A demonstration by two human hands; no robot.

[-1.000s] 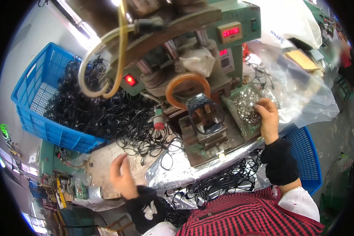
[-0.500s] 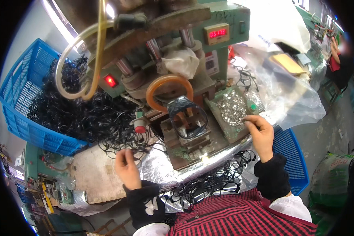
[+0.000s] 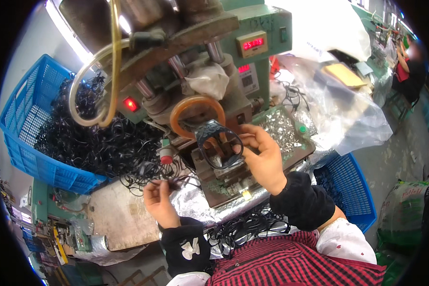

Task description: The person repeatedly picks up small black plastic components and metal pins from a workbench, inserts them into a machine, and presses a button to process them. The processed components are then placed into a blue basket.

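Note:
My left hand (image 3: 161, 204) is pinched at the edge of a tangle of black cords (image 3: 150, 175), its thumb and fingertips on a black cord. My right hand (image 3: 266, 159) reaches to the lower die of a press (image 3: 214, 183), thumb and fingers closed together; what they hold is too small to make out. A black oval frame (image 3: 202, 155) stands in front of the die, with the right fingertips beside its right edge. Behind it is an orange ring (image 3: 175, 117). A tray of small shiny metal pieces (image 3: 279, 126) sits right of the die, partly behind my right hand.
A blue basket (image 3: 47, 167) heaped with black cords stands at the left. Another blue basket (image 3: 360, 190) is low at the right. More black cords (image 3: 243, 229) lie on foil by my apron. A red button (image 3: 166, 157) projects near the die. A person (image 3: 411, 71) sits far right.
My right hand has moved left from the tray of metal pieces to the die. My left hand has shifted slightly right, and its fingers have closed on a cord.

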